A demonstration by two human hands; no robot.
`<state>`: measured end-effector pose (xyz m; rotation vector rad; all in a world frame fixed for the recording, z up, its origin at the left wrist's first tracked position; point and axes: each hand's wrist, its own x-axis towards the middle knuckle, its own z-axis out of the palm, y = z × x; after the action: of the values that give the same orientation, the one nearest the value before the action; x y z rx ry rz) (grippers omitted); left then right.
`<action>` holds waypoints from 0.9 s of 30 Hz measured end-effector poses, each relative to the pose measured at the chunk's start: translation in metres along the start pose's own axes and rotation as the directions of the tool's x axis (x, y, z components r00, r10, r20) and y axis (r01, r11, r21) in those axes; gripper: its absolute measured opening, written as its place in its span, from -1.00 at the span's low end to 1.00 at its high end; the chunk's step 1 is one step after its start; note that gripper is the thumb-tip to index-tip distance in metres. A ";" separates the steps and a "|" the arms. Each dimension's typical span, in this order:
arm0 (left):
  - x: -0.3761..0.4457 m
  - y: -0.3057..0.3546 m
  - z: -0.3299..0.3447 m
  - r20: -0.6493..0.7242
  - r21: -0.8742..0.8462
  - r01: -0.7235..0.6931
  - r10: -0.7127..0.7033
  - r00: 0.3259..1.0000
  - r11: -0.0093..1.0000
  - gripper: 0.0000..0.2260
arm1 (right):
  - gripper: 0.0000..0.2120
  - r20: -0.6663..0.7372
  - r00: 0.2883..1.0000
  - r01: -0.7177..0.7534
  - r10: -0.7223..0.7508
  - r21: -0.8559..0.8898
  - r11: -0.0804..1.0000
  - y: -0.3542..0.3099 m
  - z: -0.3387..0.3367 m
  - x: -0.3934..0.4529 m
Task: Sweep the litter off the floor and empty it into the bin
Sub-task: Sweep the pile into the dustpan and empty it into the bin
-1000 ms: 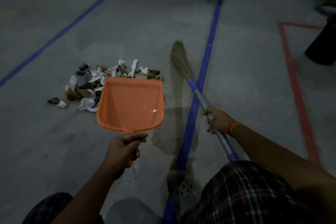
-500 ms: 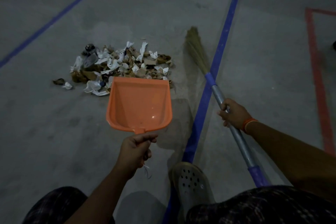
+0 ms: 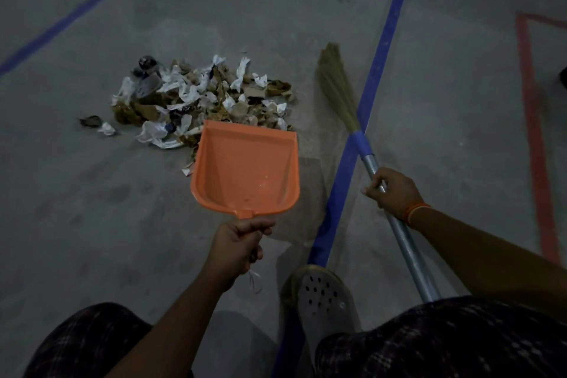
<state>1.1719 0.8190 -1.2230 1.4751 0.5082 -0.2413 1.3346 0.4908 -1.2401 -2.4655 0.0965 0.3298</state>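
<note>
- Your left hand [image 3: 237, 244], arm outstretched, grips the orange plastic dustpan [image 3: 247, 169] by its handle, front lip against the heap of torn paper litter [image 3: 202, 98] on the grey concrete floor [image 3: 92, 209].
- Your right hand [image 3: 394, 192] curls round the grass broom [image 3: 337, 86] by its metal shaft, bristles just beside the heap.

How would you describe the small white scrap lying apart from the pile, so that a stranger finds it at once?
Start from the big litter pile on the grey floor, beyond the orange dustpan. Look to the pile's left edge, where two stray bits lie apart from it. The white scrap is the crumpled pale one, right beside a dark scrap, and nearer to the pile.
</note>
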 end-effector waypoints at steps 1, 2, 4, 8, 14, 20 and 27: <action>0.000 0.000 -0.001 0.005 -0.009 -0.002 0.002 1.000 1.000 -0.67 | -0.73 0.007 1.000 -0.023 0.023 0.027 0.999 -0.001 0.001 0.001; 0.000 0.000 -0.002 0.010 -0.015 -0.002 0.002 1.000 1.000 -0.67 | -0.72 0.027 0.999 -0.038 0.037 0.041 0.998 -0.003 0.002 0.001; 0.001 -0.001 -0.004 0.013 -0.017 0.001 -0.001 1.000 1.000 -0.67 | -0.77 0.090 0.992 -0.092 0.085 0.082 0.992 -0.007 0.002 0.004; 0.004 -0.005 -0.006 0.024 -0.009 0.000 0.000 1.000 1.000 -0.67 | -0.44 0.259 0.958 -0.151 0.126 0.080 0.985 -0.016 -0.001 0.003; 0.007 -0.008 -0.009 0.040 -0.001 0.020 -0.020 0.999 1.000 -0.69 | -0.30 0.256 0.958 -0.130 0.127 -0.005 0.992 -0.013 0.003 0.002; 0.012 -0.007 -0.010 0.047 -0.006 0.021 -0.021 0.999 1.000 -0.70 | -0.74 0.004 0.999 -0.040 0.040 0.072 0.997 -0.006 0.002 0.006; 0.016 -0.007 -0.008 0.058 0.000 0.031 -0.031 0.998 1.000 -0.71 | -0.68 0.221 0.967 -0.191 0.129 0.289 0.938 -0.010 -0.001 0.009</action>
<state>1.1814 0.8282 -1.2372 1.4563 0.4847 -0.3080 1.3447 0.4983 -1.2358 -2.1066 0.2474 0.5847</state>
